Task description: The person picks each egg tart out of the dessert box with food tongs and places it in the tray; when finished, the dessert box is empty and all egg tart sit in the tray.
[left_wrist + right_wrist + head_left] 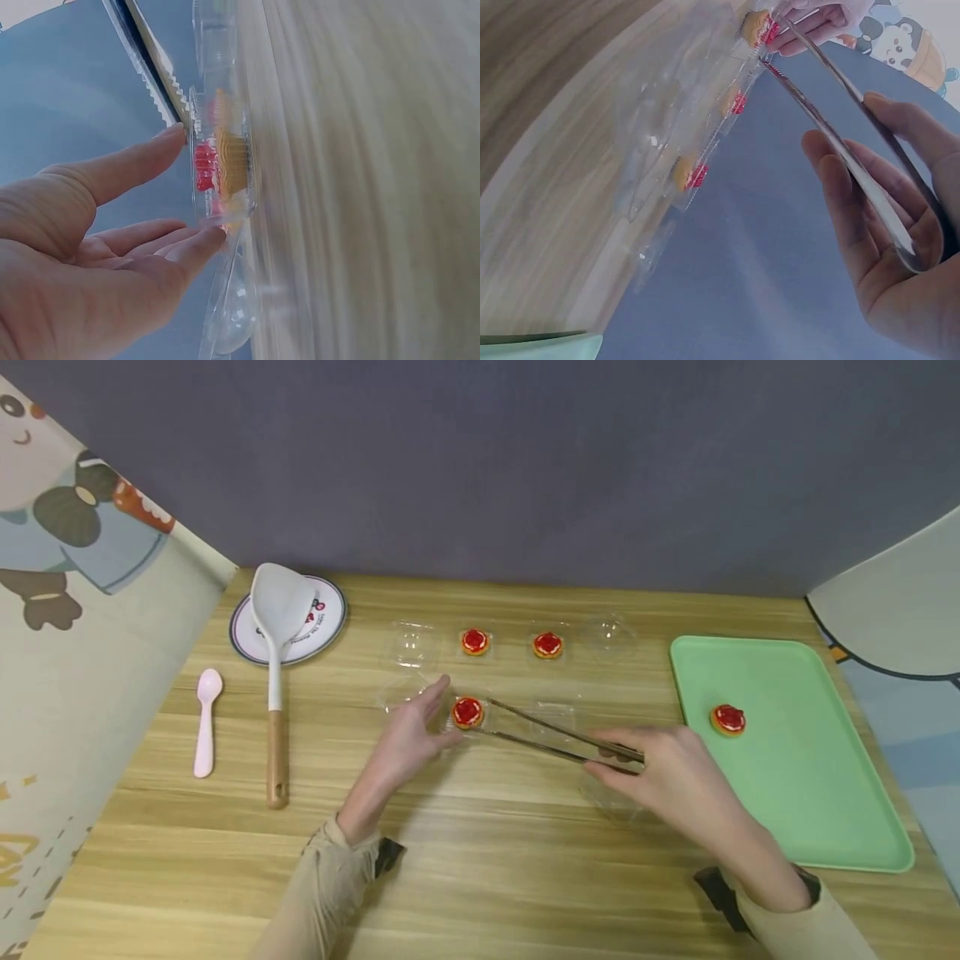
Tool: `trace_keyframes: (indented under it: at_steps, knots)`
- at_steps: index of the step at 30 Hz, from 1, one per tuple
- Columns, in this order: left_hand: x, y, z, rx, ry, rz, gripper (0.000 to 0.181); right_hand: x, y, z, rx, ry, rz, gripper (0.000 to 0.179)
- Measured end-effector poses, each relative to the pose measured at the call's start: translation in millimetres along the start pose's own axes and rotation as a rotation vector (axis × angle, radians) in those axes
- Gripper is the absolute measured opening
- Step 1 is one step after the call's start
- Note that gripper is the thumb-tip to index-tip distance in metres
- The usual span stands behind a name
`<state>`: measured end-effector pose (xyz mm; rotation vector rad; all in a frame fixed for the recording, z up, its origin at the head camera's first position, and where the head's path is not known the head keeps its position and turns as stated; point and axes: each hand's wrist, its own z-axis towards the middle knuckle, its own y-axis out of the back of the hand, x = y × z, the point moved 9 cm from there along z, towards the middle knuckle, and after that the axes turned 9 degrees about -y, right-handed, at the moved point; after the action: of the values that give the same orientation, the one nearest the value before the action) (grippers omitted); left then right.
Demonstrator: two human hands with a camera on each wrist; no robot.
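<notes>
A small tart (pixel 467 713) with a red top and yellow base sits in a clear plastic box (pixel 196 206). Beside that box is my left hand (pixel 411 727), thumb and fingers spread and nearly straight, fingertips right at its edges. My right hand (pixel 660 777) grips metal tongs (pixel 551 750) between thumb and fingers. Their serrated tips stand apart, close to the tart's right side; nothing is pinched between them. Behind, two more tarts rest in clear boxes, a left one (pixel 475 642) and a right one (pixel 547 645).
At right, a green tray (pixel 810 810) bears one tart (pixel 728 720). Other clear plastic boxes (pixel 555 714) and domed lids (pixel 609 631) stand around the middle. On the left lie a plate (pixel 326 627), a white spatula with a wooden handle (pixel 277 752) and a pink spoon (pixel 205 727).
</notes>
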<state>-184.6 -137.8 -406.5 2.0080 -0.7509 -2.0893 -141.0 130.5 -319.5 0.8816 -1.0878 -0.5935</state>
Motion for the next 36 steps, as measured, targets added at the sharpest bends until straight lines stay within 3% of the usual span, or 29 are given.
trace_keyframes:
  at_steps: [16, 24, 29, 30, 36]
  knots:
    - [3.8, -4.1, -0.3, -0.020, 0.041, -0.042, 0.091, 11.2, -3.8, 13.3, 0.081, 0.028, -0.056, 0.033]
    - [5.7, -4.2, 1.4, -0.039, -0.029, 0.001, 0.087, 15.1, -9.2, 17.9, 0.093, 0.023, -0.100, 0.034]
    - [0.6, -4.3, 0.9, -0.039, 0.004, 0.002, 0.086, 18.2, -13.9, 21.2, 0.092, 0.050, -0.109, 0.034]
    - [9.0, -5.1, 3.3, -0.038, -0.015, -0.005, 0.086, 18.2, -15.1, 21.7, 0.092, 0.055, -0.108, 0.034]
    - [8.3, -5.4, 3.1, -0.040, -0.022, -0.010, 0.086, 17.0, -18.4, 23.2, 0.083, 0.058, -0.095, 0.033]
